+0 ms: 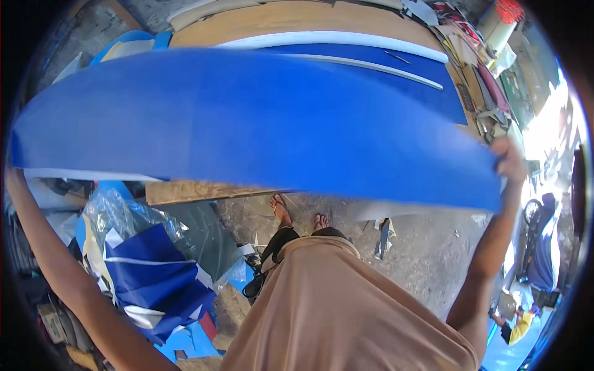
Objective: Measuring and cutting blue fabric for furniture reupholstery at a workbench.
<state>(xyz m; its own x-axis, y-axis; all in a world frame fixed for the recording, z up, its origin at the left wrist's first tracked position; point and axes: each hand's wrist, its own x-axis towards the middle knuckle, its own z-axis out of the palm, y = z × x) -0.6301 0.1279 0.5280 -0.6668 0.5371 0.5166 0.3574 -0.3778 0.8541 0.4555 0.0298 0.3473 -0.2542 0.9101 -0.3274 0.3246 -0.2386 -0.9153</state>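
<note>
A long blue sheet of flexible material point(266, 123) is stretched in the air between my two hands, blurred by motion. Its pale underside shows along the lower edge. My right hand point(511, 159) is closed on the right end. At the far left, my left hand point(12, 175) grips the other end, its fingers mostly hidden by the sheet and the dark rim of the picture. Beyond the raised sheet, another blue piece point(433, 102) lies flat on the worktable, with a white strip point(396, 75) and a pen-like tool point(397, 57) on it.
The worktable's brown top point(297, 18) shows at the back, with a white roll point(346, 39) across it. Scraps and tools crowd its right side. Folded blue material point(158, 278) and clear plastic point(108, 210) lie at lower left. Another person point(520, 324) is at lower right.
</note>
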